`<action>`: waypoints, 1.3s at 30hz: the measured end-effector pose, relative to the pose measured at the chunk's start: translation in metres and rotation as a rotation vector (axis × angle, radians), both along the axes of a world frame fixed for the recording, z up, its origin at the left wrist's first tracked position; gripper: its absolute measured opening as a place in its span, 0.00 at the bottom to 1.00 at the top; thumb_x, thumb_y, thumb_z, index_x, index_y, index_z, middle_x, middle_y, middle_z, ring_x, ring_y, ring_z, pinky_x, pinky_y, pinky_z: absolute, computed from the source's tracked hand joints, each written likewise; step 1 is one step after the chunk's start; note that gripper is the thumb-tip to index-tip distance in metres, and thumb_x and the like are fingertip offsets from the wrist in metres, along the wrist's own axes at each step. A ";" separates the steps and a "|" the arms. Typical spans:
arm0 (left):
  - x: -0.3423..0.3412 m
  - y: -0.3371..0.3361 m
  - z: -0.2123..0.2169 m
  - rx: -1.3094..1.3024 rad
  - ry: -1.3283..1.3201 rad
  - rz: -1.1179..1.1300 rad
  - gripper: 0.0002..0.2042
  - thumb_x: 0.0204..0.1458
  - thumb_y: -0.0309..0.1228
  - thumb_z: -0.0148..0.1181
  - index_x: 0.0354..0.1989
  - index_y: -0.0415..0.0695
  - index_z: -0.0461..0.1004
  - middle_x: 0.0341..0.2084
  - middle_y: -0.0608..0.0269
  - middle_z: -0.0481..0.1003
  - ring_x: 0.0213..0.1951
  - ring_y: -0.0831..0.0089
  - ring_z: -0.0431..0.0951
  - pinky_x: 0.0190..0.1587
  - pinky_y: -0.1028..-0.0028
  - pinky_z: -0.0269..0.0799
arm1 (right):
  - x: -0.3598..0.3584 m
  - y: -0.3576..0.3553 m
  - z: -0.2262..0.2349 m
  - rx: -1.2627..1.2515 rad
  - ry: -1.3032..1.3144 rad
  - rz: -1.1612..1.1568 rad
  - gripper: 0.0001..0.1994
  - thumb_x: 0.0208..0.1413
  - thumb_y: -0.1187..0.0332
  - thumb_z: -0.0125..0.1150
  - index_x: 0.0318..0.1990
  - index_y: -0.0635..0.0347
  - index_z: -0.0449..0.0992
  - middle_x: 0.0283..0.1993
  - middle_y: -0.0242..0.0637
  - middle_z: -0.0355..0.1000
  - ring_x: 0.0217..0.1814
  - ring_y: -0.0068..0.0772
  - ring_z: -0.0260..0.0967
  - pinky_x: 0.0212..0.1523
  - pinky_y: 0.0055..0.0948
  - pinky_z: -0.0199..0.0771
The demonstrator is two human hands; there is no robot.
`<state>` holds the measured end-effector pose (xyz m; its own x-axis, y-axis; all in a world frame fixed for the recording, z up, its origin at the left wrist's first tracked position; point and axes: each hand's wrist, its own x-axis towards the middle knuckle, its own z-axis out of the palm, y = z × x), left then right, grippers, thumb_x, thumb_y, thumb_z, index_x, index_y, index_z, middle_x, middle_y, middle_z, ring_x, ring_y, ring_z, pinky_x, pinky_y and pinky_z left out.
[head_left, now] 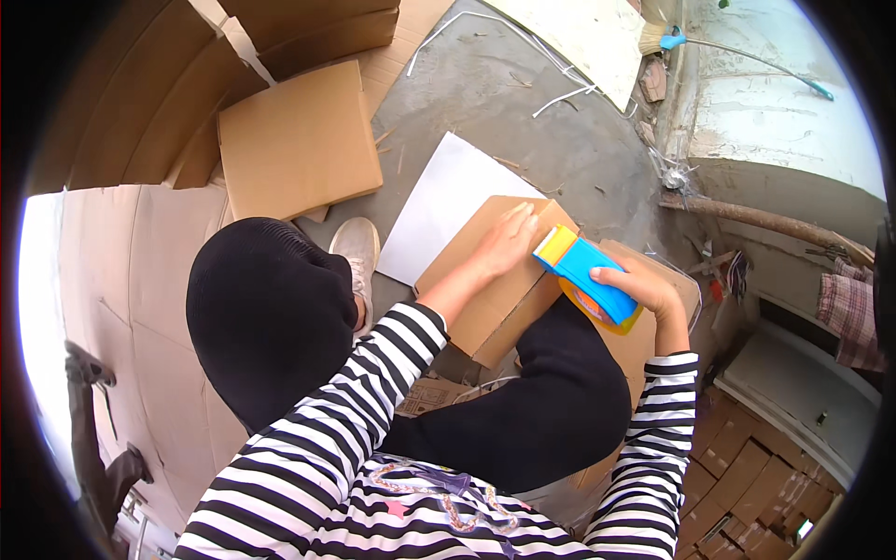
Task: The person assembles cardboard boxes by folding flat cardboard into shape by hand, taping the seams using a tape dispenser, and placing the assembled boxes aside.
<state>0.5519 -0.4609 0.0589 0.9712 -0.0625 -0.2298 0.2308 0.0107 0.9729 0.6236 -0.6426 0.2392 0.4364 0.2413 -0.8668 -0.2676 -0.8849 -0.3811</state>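
Note:
A brown cardboard box [464, 273] is tilted in front of me beside my bent knee. My left hand [509, 241] lies flat on its upper face, fingers stretched toward the far edge. Around a blue and yellow tape dispenser [597, 283] my right hand [642, 285] is closed. The dispenser's yellow front end is right at the box's right edge; I cannot tell whether it touches. A roll of tape shows only in part under the blue body. Beneath the box's far left side lies a white sheet [420, 219].
Another closed carton [297, 140] lies at the far left, near tall stacked cardboard [131, 93]. More cardboard [658, 280] is on my right. White strapping [551, 56] and scraps litter the grey floor [476, 84]. A brush [667, 40] lies far right; a wooden pole [765, 219] sits below it.

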 end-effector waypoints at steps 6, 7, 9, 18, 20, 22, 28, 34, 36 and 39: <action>-0.001 0.003 0.002 0.288 0.162 -0.124 0.34 0.57 0.54 0.34 0.59 0.34 0.56 0.59 0.47 0.58 0.61 0.57 0.56 0.60 0.58 0.51 | -0.001 0.006 0.004 -0.053 -0.004 0.004 0.34 0.47 0.44 0.54 0.51 0.67 0.68 0.43 0.43 0.71 0.42 0.31 0.68 0.45 0.26 0.67; 0.000 0.009 0.011 0.252 0.236 -0.217 0.32 0.57 0.52 0.38 0.56 0.34 0.59 0.56 0.46 0.60 0.58 0.54 0.60 0.58 0.58 0.54 | 0.001 0.010 0.011 -0.051 0.015 0.005 0.32 0.47 0.45 0.55 0.50 0.66 0.69 0.43 0.42 0.71 0.42 0.30 0.67 0.45 0.25 0.66; -0.027 0.009 0.022 0.497 0.098 -0.048 0.28 0.57 0.49 0.40 0.54 0.34 0.61 0.54 0.45 0.62 0.56 0.53 0.62 0.56 0.59 0.56 | 0.000 0.015 0.013 -0.058 0.022 -0.024 0.31 0.47 0.45 0.56 0.47 0.66 0.70 0.42 0.42 0.70 0.42 0.30 0.67 0.46 0.24 0.65; -0.070 -0.001 0.048 0.889 -0.171 -0.042 0.43 0.46 0.53 0.56 0.62 0.33 0.48 0.57 0.50 0.58 0.56 0.60 0.61 0.56 0.66 0.57 | -0.002 -0.002 -0.002 -0.031 0.022 -0.061 0.31 0.45 0.46 0.57 0.45 0.69 0.71 0.40 0.42 0.72 0.40 0.29 0.68 0.43 0.24 0.67; -0.072 -0.002 0.046 0.910 -0.198 -0.030 0.43 0.46 0.53 0.56 0.62 0.33 0.48 0.57 0.50 0.58 0.56 0.60 0.61 0.56 0.66 0.57 | -0.003 -0.005 -0.004 -0.019 0.012 -0.065 0.30 0.46 0.47 0.57 0.44 0.68 0.72 0.38 0.41 0.73 0.37 0.29 0.69 0.41 0.24 0.68; -0.073 -0.004 0.043 0.928 -0.223 -0.016 0.43 0.46 0.52 0.56 0.62 0.33 0.47 0.58 0.49 0.57 0.56 0.60 0.61 0.56 0.66 0.57 | -0.004 -0.009 -0.005 0.087 0.110 -0.103 0.25 0.49 0.49 0.57 0.38 0.67 0.72 0.30 0.38 0.73 0.29 0.27 0.70 0.34 0.23 0.71; -0.070 -0.006 0.051 1.113 -0.337 -0.105 0.37 0.50 0.48 0.53 0.64 0.40 0.48 0.63 0.55 0.50 0.64 0.60 0.49 0.60 0.55 0.48 | -0.005 -0.002 -0.005 0.044 0.091 -0.160 0.22 0.52 0.50 0.55 0.35 0.66 0.72 0.25 0.37 0.72 0.24 0.27 0.70 0.29 0.23 0.72; -0.070 -0.006 0.041 1.216 -0.387 -0.147 0.33 0.52 0.48 0.48 0.63 0.43 0.52 0.65 0.58 0.47 0.65 0.62 0.46 0.61 0.52 0.46 | -0.003 -0.013 -0.019 0.026 0.094 -0.029 0.28 0.49 0.45 0.56 0.41 0.65 0.73 0.34 0.38 0.73 0.34 0.27 0.70 0.38 0.24 0.71; -0.069 -0.005 0.042 1.198 -0.375 -0.174 0.33 0.52 0.48 0.48 0.64 0.43 0.51 0.65 0.58 0.47 0.65 0.63 0.46 0.60 0.53 0.47 | -0.008 -0.031 -0.019 0.038 0.063 -0.027 0.29 0.49 0.44 0.56 0.44 0.66 0.72 0.37 0.38 0.73 0.37 0.28 0.70 0.41 0.25 0.70; -0.069 0.000 0.046 1.217 -0.363 -0.184 0.33 0.54 0.46 0.47 0.64 0.42 0.48 0.65 0.56 0.47 0.65 0.61 0.48 0.59 0.56 0.51 | -0.025 -0.063 -0.001 0.064 0.061 -0.050 0.33 0.47 0.42 0.57 0.45 0.67 0.71 0.36 0.41 0.73 0.35 0.30 0.71 0.38 0.27 0.71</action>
